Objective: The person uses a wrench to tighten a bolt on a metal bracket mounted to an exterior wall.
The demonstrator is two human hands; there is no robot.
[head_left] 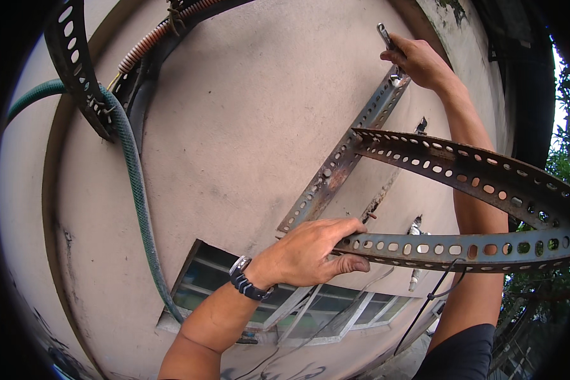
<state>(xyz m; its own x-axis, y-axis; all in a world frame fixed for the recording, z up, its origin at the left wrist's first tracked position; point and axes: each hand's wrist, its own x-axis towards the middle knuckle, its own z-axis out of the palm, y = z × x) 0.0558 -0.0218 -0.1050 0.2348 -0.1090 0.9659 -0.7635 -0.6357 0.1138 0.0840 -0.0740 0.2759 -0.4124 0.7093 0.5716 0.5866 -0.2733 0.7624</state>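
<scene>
A slotted angle-iron bracket is against the wall, its rusty upright bar leaning to the right. My left hand is closed round the near end of the blue-grey lower arm, thumb underneath. A brown slotted brace runs from the upright to the lower arm's far right end. Up at the bar's top, my right hand grips a metal wrench, one end sticking out past the fingers. Just below that hand a bolt shows in the bar; whether the wrench touches it is hidden.
A green hose hangs down the left wall beside another slotted bar and a ribbed conduit. Below are louvred windows. A pipe fitting and a black cable tie are near the lower arm. Foliage stands at right.
</scene>
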